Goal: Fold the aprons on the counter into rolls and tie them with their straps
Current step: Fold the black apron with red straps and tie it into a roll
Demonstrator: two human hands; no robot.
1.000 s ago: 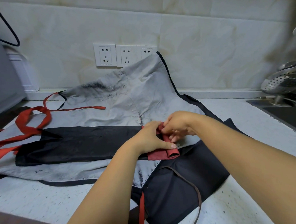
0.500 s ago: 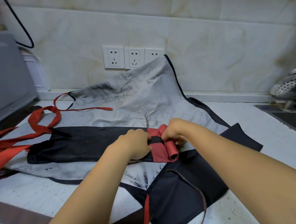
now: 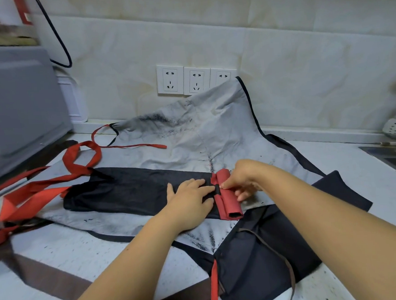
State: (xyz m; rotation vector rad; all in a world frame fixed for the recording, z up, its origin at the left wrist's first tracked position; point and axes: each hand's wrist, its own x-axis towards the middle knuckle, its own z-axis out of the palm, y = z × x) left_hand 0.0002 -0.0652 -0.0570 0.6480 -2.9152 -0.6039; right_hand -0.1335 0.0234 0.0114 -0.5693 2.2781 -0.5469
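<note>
The folded dark apron (image 3: 125, 191) lies on the bench (image 3: 331, 151), thin, limp cloth that likely unrolls if released: left hand (image 3: 190, 196) pressed flat on it, right hand (image 3: 243, 182) pinching the red roll (image 3: 227, 196) mid-length, the best hold.

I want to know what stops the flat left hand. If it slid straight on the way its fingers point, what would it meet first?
The left hand points right along the folded black apron strip; it would almost at once meet the small red rolled end pinched by the right hand.
</note>
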